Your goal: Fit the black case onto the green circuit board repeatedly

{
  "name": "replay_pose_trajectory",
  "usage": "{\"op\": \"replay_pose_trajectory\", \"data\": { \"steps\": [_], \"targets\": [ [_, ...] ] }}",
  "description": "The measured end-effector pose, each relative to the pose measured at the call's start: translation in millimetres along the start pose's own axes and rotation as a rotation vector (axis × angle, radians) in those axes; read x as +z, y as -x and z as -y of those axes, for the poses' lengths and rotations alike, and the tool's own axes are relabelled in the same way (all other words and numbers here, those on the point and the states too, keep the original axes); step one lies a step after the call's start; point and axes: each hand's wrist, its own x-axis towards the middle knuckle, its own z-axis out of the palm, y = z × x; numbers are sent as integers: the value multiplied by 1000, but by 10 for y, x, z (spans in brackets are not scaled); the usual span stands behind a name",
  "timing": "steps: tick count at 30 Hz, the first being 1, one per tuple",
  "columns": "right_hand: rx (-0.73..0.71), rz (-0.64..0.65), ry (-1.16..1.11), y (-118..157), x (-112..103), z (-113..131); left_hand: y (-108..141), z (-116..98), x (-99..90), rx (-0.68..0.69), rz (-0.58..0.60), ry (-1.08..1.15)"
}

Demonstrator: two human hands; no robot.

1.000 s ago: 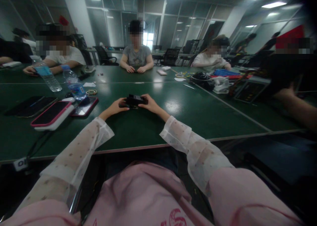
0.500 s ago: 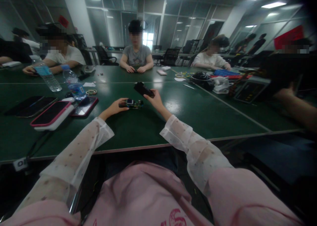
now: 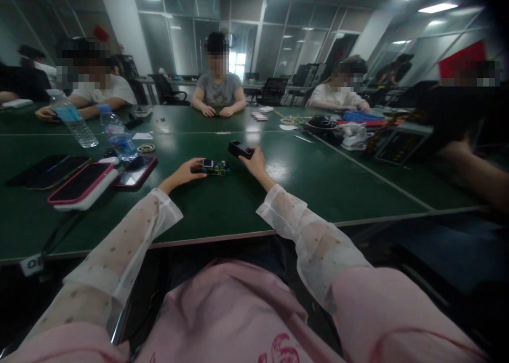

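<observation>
Just above the green table, my left hand is closed on the left end of a small green circuit board. A little screen sits on the board's upper side, and its right end sticks out free. To the right and slightly farther off, my right hand grips a black plastic case by its right end. The case is box-shaped and tilted, with its other end pointing to the far left. Board and case are apart. My fingertips under both things are partly hidden.
To my left lie a pink-edged phone, another phone, a water bottle and a tape roll. A pen and a black bundle lie to the right. Several people sit around the table.
My right hand has turned the black case and moved it slightly right, so a different side of it shows. My left hand and the circuit board have hardly moved.
</observation>
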Motion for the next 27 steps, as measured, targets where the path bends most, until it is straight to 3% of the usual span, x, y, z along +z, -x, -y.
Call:
{"op": "replay_pose_trajectory", "data": {
  "steps": [14,27],
  "targets": [
    [48,135,80,103,-11,72,-2,-2,19,-6,-7,40],
    [41,185,282,0,-37,-28,-5,-2,28,-15,-14,43]
  ]
}}
